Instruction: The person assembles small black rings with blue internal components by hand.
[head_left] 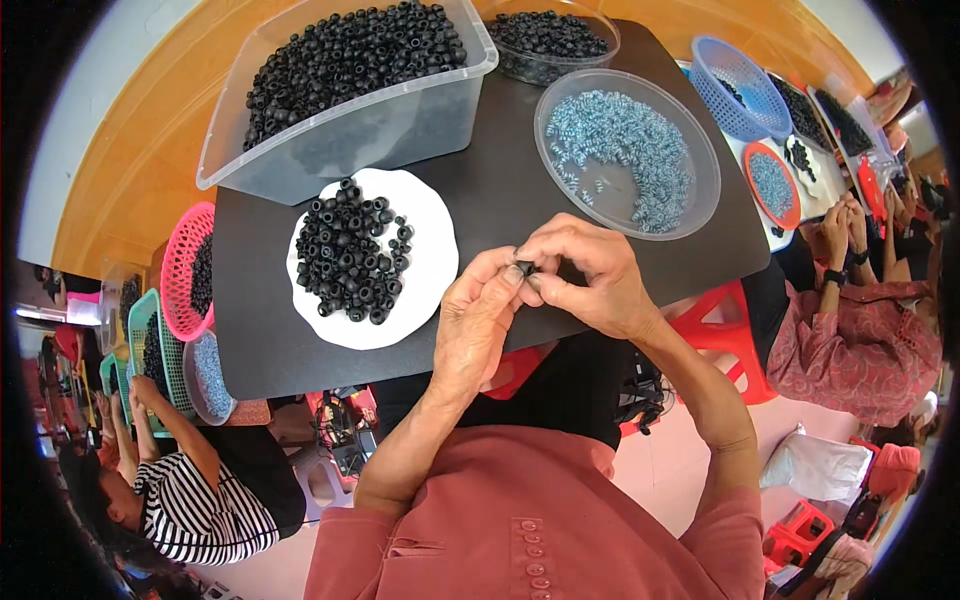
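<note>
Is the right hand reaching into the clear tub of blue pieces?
No, the right hand is at a black piece in the left hand, outside that tub.

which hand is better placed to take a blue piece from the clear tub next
Likely the right hand: it is nearer the clear tub of blue pieces, while the left hand is closer to the white plate.

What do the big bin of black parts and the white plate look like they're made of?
The big bin looks like cloudy, see-through plastic: the black parts darken its walls from inside. The white plate seems smooth, probably ceramic or hard plastic; its even white surface and wavy rim fit either.
</note>
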